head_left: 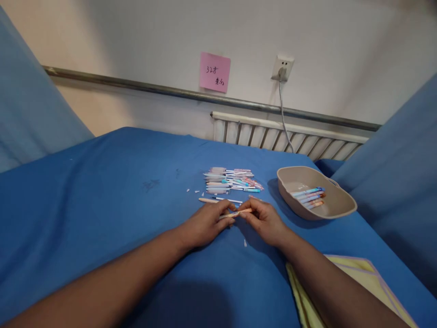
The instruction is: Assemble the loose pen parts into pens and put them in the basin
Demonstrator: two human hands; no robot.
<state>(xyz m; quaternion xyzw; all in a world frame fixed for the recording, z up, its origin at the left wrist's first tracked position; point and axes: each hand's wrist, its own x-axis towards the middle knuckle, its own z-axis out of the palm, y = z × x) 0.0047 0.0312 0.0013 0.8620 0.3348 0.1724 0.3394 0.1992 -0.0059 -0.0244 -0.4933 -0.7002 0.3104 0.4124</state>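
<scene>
Between my two hands lies a slim peach-coloured pen [235,214], gripped at both ends. My left hand [209,222] pinches its left part with thumb and fingers, while my right hand [264,221] closes on its right end. Just beyond my hands are a dark-tipped pen refill [227,199] and a beige pen barrel [206,200], partly hidden by my left hand. Farther back lies a pile of pen parts [232,180] in pink, grey, white and turquoise. Several small white tips [197,192] are scattered near the pile, and another white tip [245,243] sits in front of my hands.
A beige basin [336,200] holding several pens [310,197] stands on the right of the blue sheet [112,196]. A folded yellow cloth [358,278] lies under my right forearm. Behind are a radiator [266,132], a metal rail [153,89] and a plugged-in cord [282,109].
</scene>
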